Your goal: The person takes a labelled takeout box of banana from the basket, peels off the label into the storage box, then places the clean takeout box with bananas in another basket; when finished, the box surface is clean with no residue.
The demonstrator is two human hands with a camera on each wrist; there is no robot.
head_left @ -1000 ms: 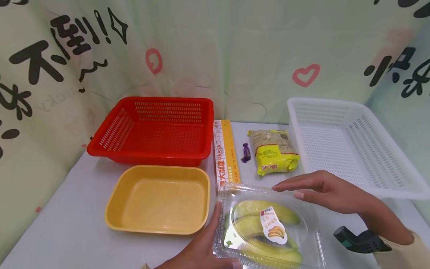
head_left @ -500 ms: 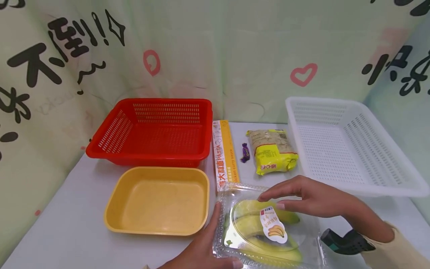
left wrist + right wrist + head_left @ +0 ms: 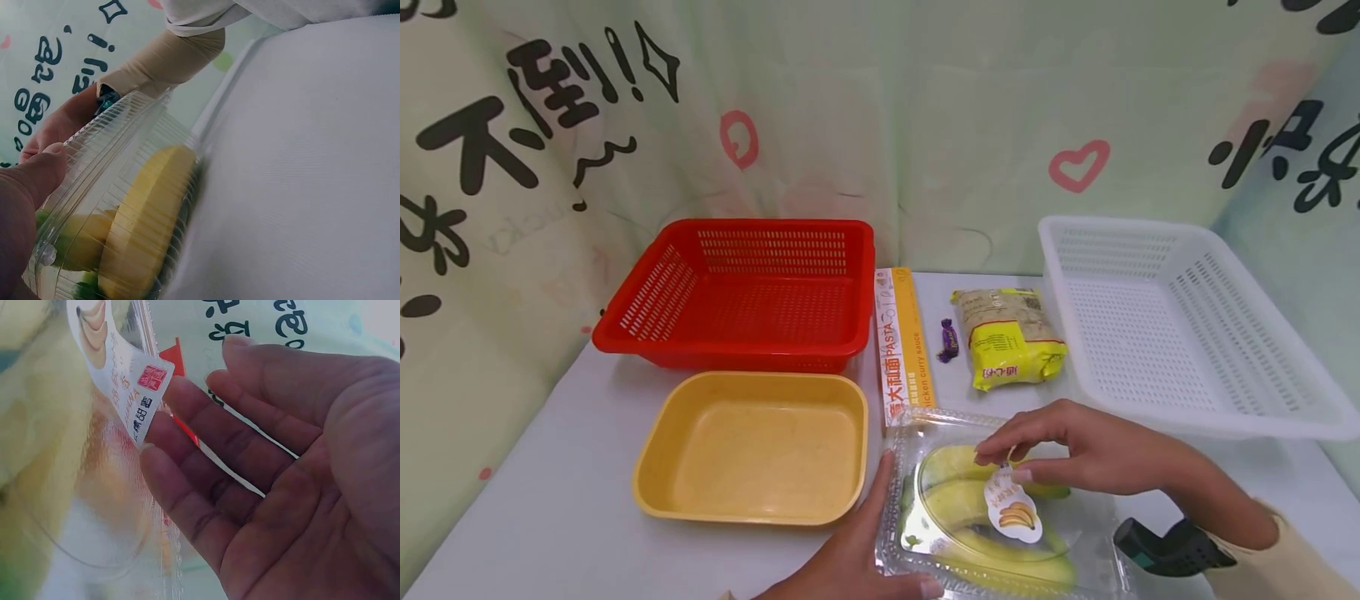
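Observation:
A clear plastic box [image 3: 1090, 521] of bananas [image 3: 955, 504] lies at the front of the table. My left hand [image 3: 865, 542] grips its left side, the thumb along the near edge. In the left wrist view, the thumb [image 3: 45, 169] lies over the box's ridged rim. My right hand [image 3: 1082, 446] is above the lid, at the upper end of a white banana label [image 3: 1017, 510]. In the right wrist view, the label [image 3: 115, 375] has a raised corner against the bent fingertips [image 3: 156, 459], while the thumb [image 3: 244, 353] stands apart from them.
Behind the box lie a pasta package [image 3: 904, 342], a purple-wrapped sweet [image 3: 948, 340] and a yellow-and-beige bag [image 3: 1011, 340]. A red basket [image 3: 730, 354] and a yellow tray [image 3: 752, 512] stand on the left, a white basket [image 3: 1150, 417] on the right.
My right hand has moved left and slightly down from the box's far right edge to the label. The label's upper end has lifted. My left hand and the box keep their place.

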